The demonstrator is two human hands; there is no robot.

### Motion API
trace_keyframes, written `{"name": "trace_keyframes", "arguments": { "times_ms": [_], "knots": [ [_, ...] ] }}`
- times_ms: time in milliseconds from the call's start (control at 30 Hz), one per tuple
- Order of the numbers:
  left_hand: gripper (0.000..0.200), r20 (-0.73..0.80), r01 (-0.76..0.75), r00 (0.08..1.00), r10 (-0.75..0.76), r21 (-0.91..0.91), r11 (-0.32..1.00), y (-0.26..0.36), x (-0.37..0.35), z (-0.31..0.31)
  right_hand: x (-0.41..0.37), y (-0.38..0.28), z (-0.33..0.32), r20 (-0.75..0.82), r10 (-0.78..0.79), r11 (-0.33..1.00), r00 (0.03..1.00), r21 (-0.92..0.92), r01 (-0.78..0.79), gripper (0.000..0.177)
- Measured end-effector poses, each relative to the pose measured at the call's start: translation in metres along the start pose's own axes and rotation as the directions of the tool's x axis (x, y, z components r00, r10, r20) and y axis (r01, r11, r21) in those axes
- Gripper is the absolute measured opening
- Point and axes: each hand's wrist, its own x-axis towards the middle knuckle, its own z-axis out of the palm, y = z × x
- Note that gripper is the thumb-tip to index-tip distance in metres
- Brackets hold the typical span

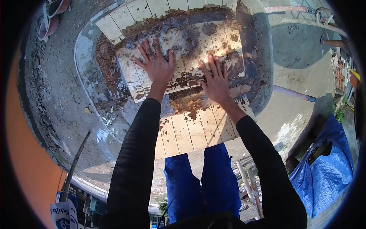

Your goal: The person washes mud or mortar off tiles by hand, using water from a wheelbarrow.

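My left hand (158,69) is spread, palm down, on a pale grooved board (133,74) smeared with brown and grey mud. To its right, my right hand (216,84) also lies with fingers apart on the same board, near its lower right part. Neither hand holds anything. Nearer to me is another pale grooved board (187,133), with muddy flakes along its far edge. A third grooved board (129,15) lies beyond, its near edge caked in mud. All three rest over a wet grey basin-like surface (87,49).
Reddish buckets (48,26) stand at the upper left. A blue tarp (328,171) hangs at the lower right. Poles (293,92) extend on the right, and part of a person's leg (333,42) shows at the far right edge. An orange surface (26,160) borders the left.
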Motion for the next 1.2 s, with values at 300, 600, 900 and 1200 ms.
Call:
{"name": "trace_keyframes", "arguments": {
  "times_ms": [300, 600, 900, 1200],
  "knots": [
    [0.078, 0.086, 0.06, 0.994, -0.066, 0.076, 0.995, 0.005, 0.004, -0.003, 0.126, 0.035, -0.003, -0.224, 0.382, 0.889, 0.897, -0.178, -0.423, 0.073],
    [0.061, 0.235, 0.066, 0.965, -0.115, 0.207, 0.976, 0.003, 0.007, -0.005, 0.098, -0.028, -0.004, -0.196, -0.076, 0.993, 0.978, 0.072, 0.091, 0.067],
    [0.065, 0.077, 0.05, 0.995, -0.056, 0.07, 0.996, 0.004, 0.007, -0.005, -0.052, 0.045, -0.028, 0.118, 0.242, 0.97, 0.963, 0.006, -0.244, 0.087],
    [0.071, 0.087, 0.045, 0.995, -0.055, 0.12, 0.992, 0.002, 0.008, 0.002, -0.04, 0.037, -0.018, -0.029, 0.418, 0.907, 0.908, 0.061, -0.416, 0.089]
  ]
}}
